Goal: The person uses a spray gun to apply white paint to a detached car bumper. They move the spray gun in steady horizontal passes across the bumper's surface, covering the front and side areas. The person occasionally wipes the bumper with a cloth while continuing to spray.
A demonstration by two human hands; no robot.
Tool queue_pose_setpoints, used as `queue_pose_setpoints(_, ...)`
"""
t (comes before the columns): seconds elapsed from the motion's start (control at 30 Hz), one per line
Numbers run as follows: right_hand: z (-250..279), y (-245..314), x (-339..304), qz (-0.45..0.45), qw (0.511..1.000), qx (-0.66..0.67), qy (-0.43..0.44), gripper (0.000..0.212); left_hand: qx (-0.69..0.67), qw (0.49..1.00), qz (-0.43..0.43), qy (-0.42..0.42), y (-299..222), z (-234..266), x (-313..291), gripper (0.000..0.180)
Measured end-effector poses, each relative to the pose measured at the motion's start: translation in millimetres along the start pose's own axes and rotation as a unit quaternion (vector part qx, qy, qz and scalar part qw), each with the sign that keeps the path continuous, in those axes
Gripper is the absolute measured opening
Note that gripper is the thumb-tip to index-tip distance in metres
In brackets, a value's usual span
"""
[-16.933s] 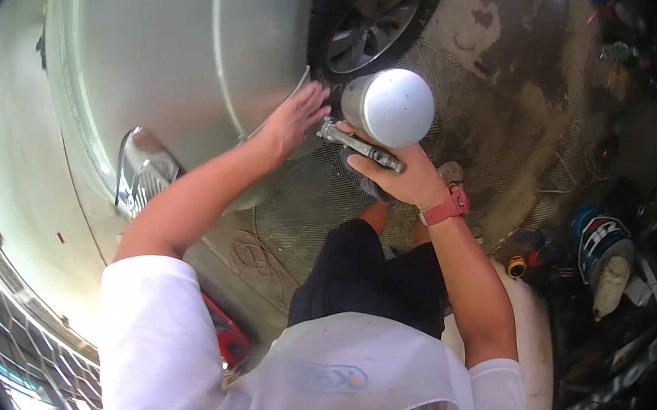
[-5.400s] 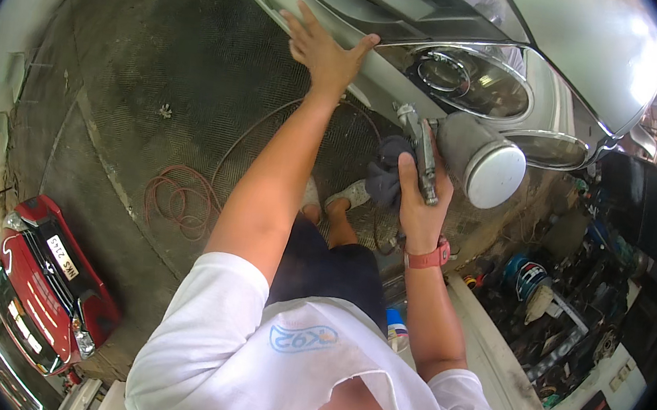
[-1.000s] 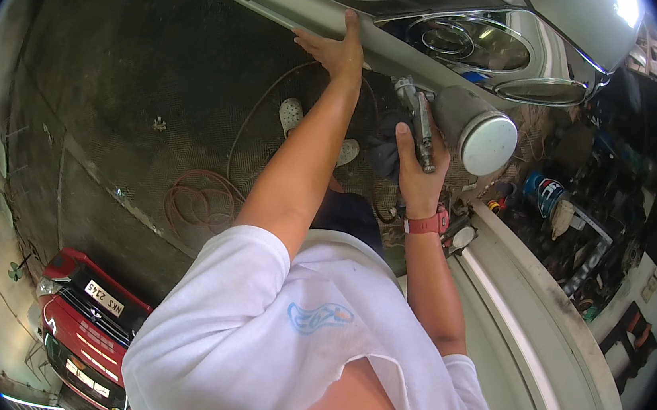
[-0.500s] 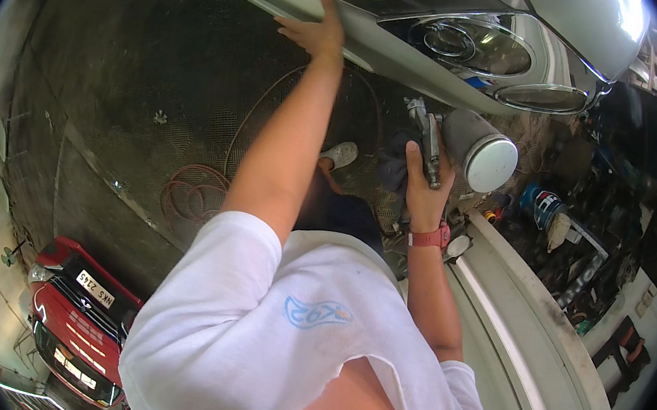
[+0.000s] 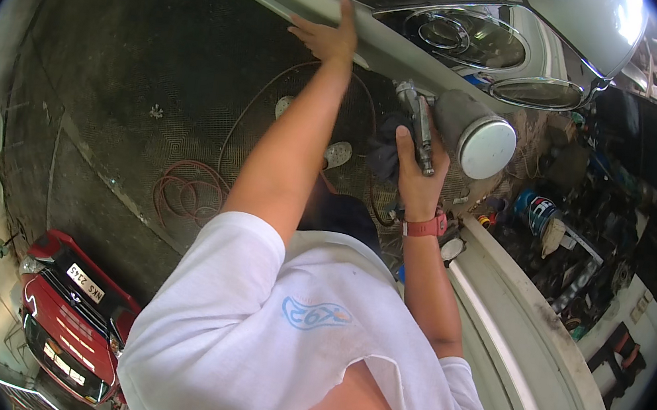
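Note:
My left hand (image 5: 327,41) reaches forward with fingers spread, its fingertips at the lower edge of a silver-grey car bumper (image 5: 400,46); I cannot tell how firmly it touches. My right hand (image 5: 422,179) is wrapped round the handle of a spray gun (image 5: 419,126), its thumb on the near side. A grey paint cup (image 5: 463,119) with a round pale end is on the gun and points to the right. Dark cloth (image 5: 386,149) shows beside my right hand; whether I hold it too is unclear. The car's headlight (image 5: 470,37) lies beyond the gun.
A hose (image 5: 179,189) lies coiled on the dark floor, with a loop running forward under my left arm. To the right, a long pale panel (image 5: 523,330) stands close by my right forearm, beside a cluttered heap with a blue can (image 5: 534,211). Behind left stands a red car (image 5: 67,330).
My left hand has slid a little to the right along the bumper, fingers still spread. The spray gun in my right hand has shifted slightly left and forward. The whole view has moved a little.

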State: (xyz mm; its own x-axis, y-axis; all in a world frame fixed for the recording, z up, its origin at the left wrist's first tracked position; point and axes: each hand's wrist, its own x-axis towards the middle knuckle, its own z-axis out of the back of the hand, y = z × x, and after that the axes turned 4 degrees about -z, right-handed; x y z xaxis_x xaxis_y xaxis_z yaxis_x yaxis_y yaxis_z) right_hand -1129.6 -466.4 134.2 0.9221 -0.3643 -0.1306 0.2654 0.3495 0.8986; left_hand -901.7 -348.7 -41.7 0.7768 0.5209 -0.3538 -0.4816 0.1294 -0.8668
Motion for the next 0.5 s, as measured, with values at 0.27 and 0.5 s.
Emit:
queue_pose_setpoints(0.27, 25.2, 1.4, -21.4, -0.069, 0.998, -0.005, -0.005, 0.059, 0.03, 0.993, 0.067, 0.096, -0.2, -45.2, -121.6, 0.152)
queue_pose_setpoints(0.5, 40.8, -37.1, -15.9, -0.061, 0.994, 0.005, -0.089, 0.047, 0.145, 0.932, -0.109, 0.312, 87.6, 14.4, -169.7, 0.141)
